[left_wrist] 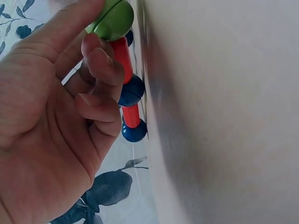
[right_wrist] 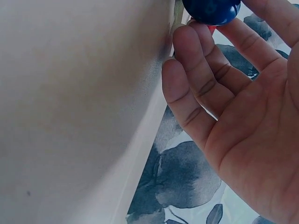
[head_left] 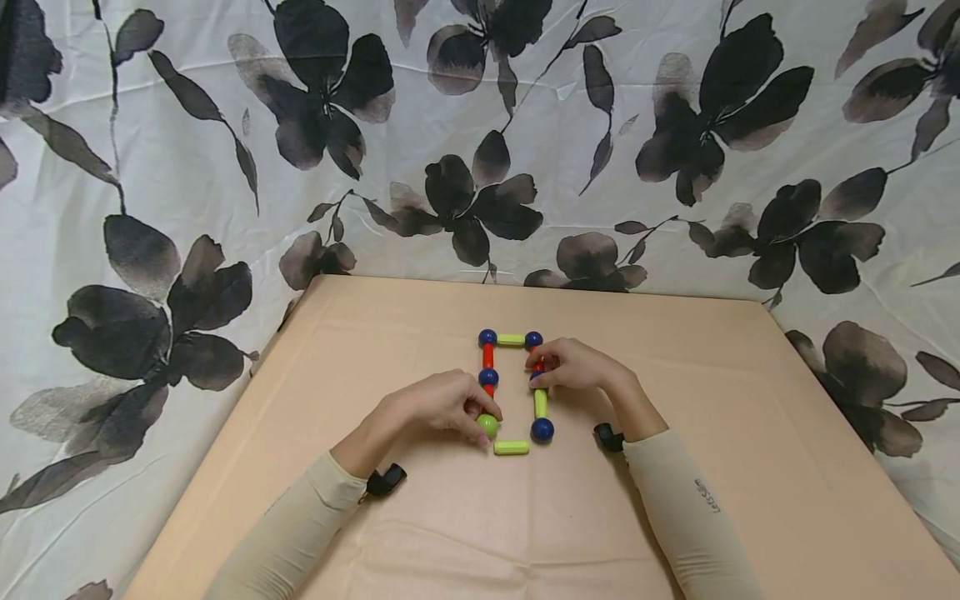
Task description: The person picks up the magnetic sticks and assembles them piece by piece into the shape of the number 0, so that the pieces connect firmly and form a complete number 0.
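Observation:
My left hand point(head_left: 446, 402) pinches a light green ball point(head_left: 488, 426) between thumb and forefinger, at the near end of a row of red sticks point(head_left: 488, 357) and blue balls point(head_left: 488, 377). Across from it, my right hand point(head_left: 573, 364) holds a blue ball point(right_wrist: 212, 9) halfway along the other row, its fingers partly covering a red stick. Toward me, that row continues with a yellow-green stick point(head_left: 540, 403) and ends in another blue ball point(head_left: 542, 430). A yellow-green stick point(head_left: 512, 340) joins both rows at the far end. At the near side, a separate yellow-green stick point(head_left: 512, 447) lies crosswise between the rows' ends.
The pieces lie on a tan-covered table point(head_left: 360, 333). Behind it hangs a white cloth point(head_left: 570, 192) with dark flowers. Black straps with small devices sit on the left wrist point(head_left: 386, 481) and right wrist point(head_left: 608, 437).

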### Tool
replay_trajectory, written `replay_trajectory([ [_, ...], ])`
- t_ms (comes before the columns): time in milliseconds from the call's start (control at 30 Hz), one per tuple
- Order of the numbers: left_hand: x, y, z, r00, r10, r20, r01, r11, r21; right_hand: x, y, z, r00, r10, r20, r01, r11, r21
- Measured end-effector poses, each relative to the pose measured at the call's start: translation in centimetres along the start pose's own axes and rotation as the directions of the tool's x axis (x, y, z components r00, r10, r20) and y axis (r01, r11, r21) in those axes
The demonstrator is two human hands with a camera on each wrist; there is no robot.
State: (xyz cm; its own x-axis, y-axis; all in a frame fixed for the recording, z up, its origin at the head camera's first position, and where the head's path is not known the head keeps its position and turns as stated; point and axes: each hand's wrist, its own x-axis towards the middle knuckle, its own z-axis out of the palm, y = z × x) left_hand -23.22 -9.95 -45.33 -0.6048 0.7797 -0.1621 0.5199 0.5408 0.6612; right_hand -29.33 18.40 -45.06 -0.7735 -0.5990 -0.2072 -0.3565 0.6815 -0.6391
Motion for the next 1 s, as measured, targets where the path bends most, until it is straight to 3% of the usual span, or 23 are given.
replay_trajectory([
  [400,0.1,-1.3,-0.3,1.0,0.024,0.009,-0.023,0.996,-0.091,-0.1,-0.4,-0.2,1.0,0.005,0.004,-0.005,1.0,-0.009],
  [633,0.1,-2.3,-1.0,0.998,0.038,-0.043,-0.045,0.984,-0.175,-0.1,-0.6,-0.5,1.0,0.016,0.011,-0.016,0.999,-0.032],
  [733,0.1,-2.4,-1.2,0.998,0.042,-0.044,-0.049,0.982,-0.185,-0.2,-0.8,-0.6,0.999,0.011,-0.03,-0.013,0.999,-0.053],
  [900,0.3,-2.5,-1.3,0.998,0.043,-0.036,-0.049,0.979,-0.197,-0.4,-1.8,-0.9,0.994,-0.037,-0.104,0.033,0.999,-0.04],
  [1000,0.2,-2.3,-1.3,0.999,0.039,-0.033,-0.046,0.975,-0.219,-0.7,-2.7,-0.9,0.994,-0.107,-0.025,0.107,0.994,-0.002],
])
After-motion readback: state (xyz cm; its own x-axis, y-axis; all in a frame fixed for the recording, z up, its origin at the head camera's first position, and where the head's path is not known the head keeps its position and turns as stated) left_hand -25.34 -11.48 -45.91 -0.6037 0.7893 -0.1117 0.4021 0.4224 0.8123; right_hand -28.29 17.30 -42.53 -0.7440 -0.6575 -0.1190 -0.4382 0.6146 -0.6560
